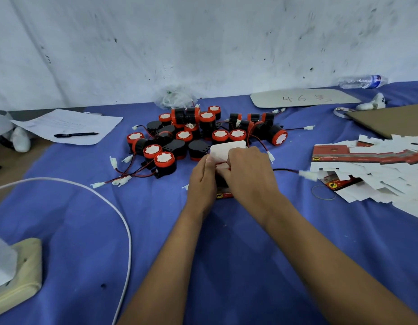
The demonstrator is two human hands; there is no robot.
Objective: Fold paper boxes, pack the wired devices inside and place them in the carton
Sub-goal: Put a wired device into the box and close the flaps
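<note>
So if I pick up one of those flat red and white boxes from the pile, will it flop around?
Probably a bit. The flat box blanks look like thin card with loose tabs, so one likely bends and feels light. They lie fanned over each other, so pulling one may slide its neighbours.

A small red-and-white paper box stands on the blue-covered surface, its white top flap raised and open, a yellow emblem on its near red edge. Just behind it lies a heap of round black wired devices with red caps and white centres, red-black leads and white plugs trailing out. To the right sprawls a pile of flat red-and-white unfolded box blanks.
</note>
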